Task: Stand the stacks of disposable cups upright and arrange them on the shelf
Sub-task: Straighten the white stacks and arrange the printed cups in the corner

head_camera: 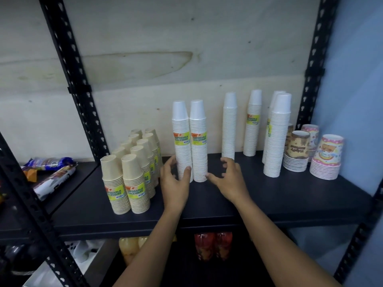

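On the neighbouring shelf at far left lie blue, white and orange wrapped packets (49, 172). Past a black slotted metal upright (83, 96), the dark flat shelf board (290, 195) carries two rows of short beige paper cup stacks (128, 175) with yellow-green labels, all upright, rims down.

The left hand (176, 183) reaches in just beside them, its fingers and thumb curled round the lower part of the left tall white cup stack (182, 146), thumb on the front. That stack stands upright, touching the right tall white cup stack (199, 146); both bear yellow-green labels and stand mid-shelf.

The right hand (230, 179) holds nothing, fingers loosely curled and apart, thumb stretched toward the base of the right tall stack; whether it touches, I cannot tell.

Behind it, near the back wall, stand a plain white stack (229, 125) and a labelled white stack (252, 123), then a pair of white stacks (277, 137), one behind the other. At far right sit short stacks of brown printed cups (298, 150) and pink printed cups (327, 158)
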`<state>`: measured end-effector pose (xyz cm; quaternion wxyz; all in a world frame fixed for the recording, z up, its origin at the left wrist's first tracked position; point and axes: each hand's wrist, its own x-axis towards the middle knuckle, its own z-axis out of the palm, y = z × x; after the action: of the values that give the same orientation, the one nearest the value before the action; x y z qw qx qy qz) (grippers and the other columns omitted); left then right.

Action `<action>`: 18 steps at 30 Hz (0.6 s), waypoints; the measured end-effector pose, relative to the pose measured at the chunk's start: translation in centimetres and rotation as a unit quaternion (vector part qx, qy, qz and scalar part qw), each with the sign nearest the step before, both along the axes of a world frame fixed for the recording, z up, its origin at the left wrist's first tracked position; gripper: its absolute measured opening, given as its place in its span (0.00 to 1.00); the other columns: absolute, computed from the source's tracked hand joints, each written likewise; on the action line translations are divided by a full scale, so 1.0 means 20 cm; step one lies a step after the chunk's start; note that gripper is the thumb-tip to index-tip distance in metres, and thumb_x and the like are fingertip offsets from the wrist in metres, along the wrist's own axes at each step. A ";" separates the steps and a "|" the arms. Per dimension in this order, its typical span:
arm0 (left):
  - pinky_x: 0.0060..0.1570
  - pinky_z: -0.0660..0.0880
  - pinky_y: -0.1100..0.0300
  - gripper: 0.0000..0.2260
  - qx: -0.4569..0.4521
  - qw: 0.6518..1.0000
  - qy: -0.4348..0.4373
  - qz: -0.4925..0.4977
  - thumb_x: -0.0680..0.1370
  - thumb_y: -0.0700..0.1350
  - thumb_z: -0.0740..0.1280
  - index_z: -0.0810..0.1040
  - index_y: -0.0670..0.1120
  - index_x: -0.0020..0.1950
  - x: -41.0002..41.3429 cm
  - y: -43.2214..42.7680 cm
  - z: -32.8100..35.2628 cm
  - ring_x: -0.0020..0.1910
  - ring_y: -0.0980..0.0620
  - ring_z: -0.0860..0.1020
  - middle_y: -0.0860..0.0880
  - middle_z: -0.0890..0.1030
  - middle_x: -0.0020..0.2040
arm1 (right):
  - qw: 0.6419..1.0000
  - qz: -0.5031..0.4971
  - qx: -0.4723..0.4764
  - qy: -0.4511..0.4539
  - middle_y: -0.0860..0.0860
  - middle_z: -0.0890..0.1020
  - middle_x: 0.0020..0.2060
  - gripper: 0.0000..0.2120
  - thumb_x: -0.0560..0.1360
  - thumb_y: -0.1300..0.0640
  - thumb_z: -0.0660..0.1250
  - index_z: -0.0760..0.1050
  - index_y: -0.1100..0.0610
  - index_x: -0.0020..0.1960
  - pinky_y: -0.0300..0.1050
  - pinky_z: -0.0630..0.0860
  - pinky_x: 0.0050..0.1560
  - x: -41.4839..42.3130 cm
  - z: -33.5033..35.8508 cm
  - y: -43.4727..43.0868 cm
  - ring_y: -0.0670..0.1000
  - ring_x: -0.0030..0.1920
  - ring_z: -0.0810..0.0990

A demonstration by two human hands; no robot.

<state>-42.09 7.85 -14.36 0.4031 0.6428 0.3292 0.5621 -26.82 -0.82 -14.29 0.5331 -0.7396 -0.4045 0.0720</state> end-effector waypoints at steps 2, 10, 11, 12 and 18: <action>0.65 0.76 0.54 0.21 0.000 1.000 -0.007 -0.002 0.78 0.47 0.73 0.74 0.51 0.71 0.00 -0.08 0.00 0.64 0.56 0.76 0.52 0.76 0.66 | 1.000 0.002 -0.007 0.001 0.50 0.68 0.66 0.36 0.72 0.44 0.77 0.65 0.49 0.74 0.53 0.77 0.65 0.01 0.02 -0.07 0.51 0.65 0.75; 0.47 0.75 0.72 0.10 -0.004 0.993 -0.007 -0.116 0.80 0.39 0.71 0.80 0.50 0.58 0.18 -0.35 0.10 0.49 0.60 0.81 0.51 0.84 0.53 | 0.998 -0.070 -0.001 0.006 0.53 0.71 0.65 0.29 0.75 0.48 0.75 0.68 0.53 0.72 0.52 0.76 0.63 0.13 0.04 -0.35 0.53 0.63 0.76; 0.47 0.75 0.73 0.09 -0.004 0.991 0.002 -0.131 0.80 0.39 0.71 0.80 0.51 0.58 0.22 -0.37 0.10 0.50 0.59 0.81 0.51 0.84 0.53 | 0.997 -0.082 0.003 0.004 0.53 0.70 0.66 0.29 0.75 0.49 0.74 0.68 0.53 0.72 0.51 0.76 0.63 0.15 0.04 -0.38 0.53 0.64 0.76; 0.48 0.75 0.73 0.10 -0.007 0.989 0.010 -0.145 0.80 0.40 0.71 0.79 0.52 0.58 0.26 -0.38 0.11 0.51 0.60 0.82 0.52 0.84 0.53 | 0.995 -0.098 0.009 0.001 0.54 0.70 0.66 0.29 0.76 0.50 0.74 0.68 0.54 0.72 0.51 0.75 0.64 0.17 0.03 -0.40 0.54 0.65 0.75; 0.53 0.73 0.73 0.18 -0.031 0.986 0.059 -0.152 0.79 0.44 0.73 0.76 0.47 0.68 0.56 -0.31 0.14 0.60 0.56 0.79 0.51 0.80 0.62 | 0.963 -0.258 0.070 -0.033 0.57 0.62 0.70 0.43 0.71 0.53 0.78 0.59 0.54 0.78 0.55 0.67 0.68 0.29 0.06 -0.47 0.60 0.70 0.64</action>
<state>-30.80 1.73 -11.62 0.4836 0.7045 0.2678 0.4451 -20.99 -10.27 -13.18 0.5705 -0.7818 -0.2207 -0.1207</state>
